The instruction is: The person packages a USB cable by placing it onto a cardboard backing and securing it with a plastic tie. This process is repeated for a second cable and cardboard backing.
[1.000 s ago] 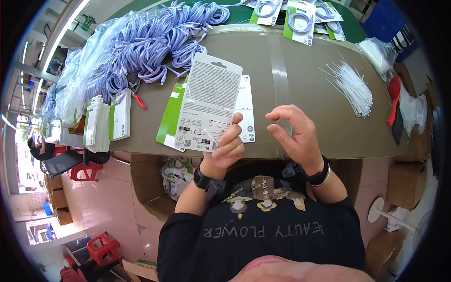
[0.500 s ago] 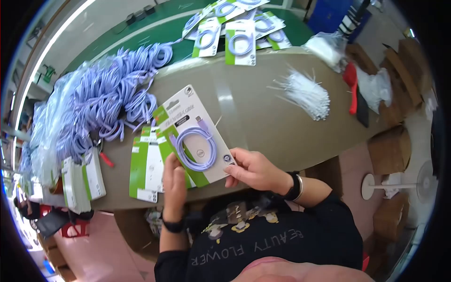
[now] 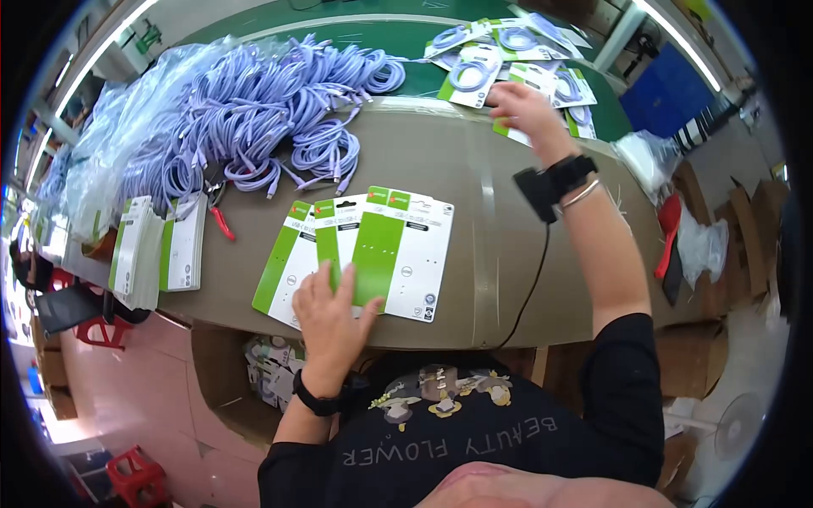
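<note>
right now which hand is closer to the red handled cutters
Left. The left hand lies on the blank cards near the cutters; the right hand reaches far off to the packed cables.

1. The left hand (image 3: 326, 309) lies flat, fingers spread, on the near ends of three fanned green-and-white cardboard backing cards (image 3: 398, 250).
2. The right hand (image 3: 523, 106) reaches far across the brown cardboard tabletop (image 3: 500, 212) and touches the packaged cards with coiled lilac cables (image 3: 470, 76); its grip is unclear.
3. A heap of loose lilac cables (image 3: 254, 102) lies at far left.
</note>
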Tool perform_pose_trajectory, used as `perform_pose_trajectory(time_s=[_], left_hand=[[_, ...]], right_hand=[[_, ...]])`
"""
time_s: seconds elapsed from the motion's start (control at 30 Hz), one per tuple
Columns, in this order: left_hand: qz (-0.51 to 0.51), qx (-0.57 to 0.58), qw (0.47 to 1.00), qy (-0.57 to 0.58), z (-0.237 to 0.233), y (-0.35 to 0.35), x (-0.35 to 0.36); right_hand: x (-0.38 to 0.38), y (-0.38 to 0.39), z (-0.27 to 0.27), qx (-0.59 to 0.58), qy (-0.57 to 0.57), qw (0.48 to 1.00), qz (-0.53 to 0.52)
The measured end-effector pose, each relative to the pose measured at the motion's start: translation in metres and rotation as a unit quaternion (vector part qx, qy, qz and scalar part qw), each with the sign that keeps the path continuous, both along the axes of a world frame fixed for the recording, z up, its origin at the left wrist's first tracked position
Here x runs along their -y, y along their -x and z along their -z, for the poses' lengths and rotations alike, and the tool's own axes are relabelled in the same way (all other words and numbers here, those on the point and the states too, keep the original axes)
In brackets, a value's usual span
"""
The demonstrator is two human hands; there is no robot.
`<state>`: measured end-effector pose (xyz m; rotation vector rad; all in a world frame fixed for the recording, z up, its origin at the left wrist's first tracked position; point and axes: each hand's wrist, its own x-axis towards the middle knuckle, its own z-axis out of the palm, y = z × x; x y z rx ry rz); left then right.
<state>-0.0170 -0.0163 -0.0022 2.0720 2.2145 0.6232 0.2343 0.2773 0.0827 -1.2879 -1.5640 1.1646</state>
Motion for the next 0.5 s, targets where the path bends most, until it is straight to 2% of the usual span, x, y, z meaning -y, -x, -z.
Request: perform_pose_trajectory(time_s=[0.07, 0.13, 0.2, 0.23, 0.3, 0.43, 0.5], left_hand=[[0.022, 0.001, 1.000, -0.016, 0.004, -0.009, -0.001], [0.086, -0.003, 0.995, -0.048, 0.007, -0.012, -0.004], [0.106, 0.010, 0.993, -0.053, 0.008, -0.009, -0.006], [0.125, 0.021, 0.990, -0.055, 0.008, -0.008, -0.006], [0.138, 0.033, 0.988, -0.057, 0.008, -0.005, -0.005], [0.134, 0.072, 0.985, -0.076, 0.013, -0.001, -0.005], [0.133, 0.083, 0.984, -0.080, 0.017, 0.001, -0.004]], right_hand=[[0.003, 0.044, 0.016, 0.113, -0.030, 0.986, -0.118], [0.007, 0.088, 0.037, 0.204, -0.190, 0.946, -0.163], [0.008, 0.132, 0.047, 0.250, -0.287, 0.904, -0.197], [0.007, 0.152, 0.055, 0.251, -0.287, 0.902, -0.201], [0.003, 0.187, 0.074, 0.239, -0.389, 0.857, -0.237], [-0.001, 0.228, 0.090, 0.326, -0.439, 0.808, -0.220], [0.003, 0.227, 0.073, 0.333, -0.433, 0.803, -0.239]])
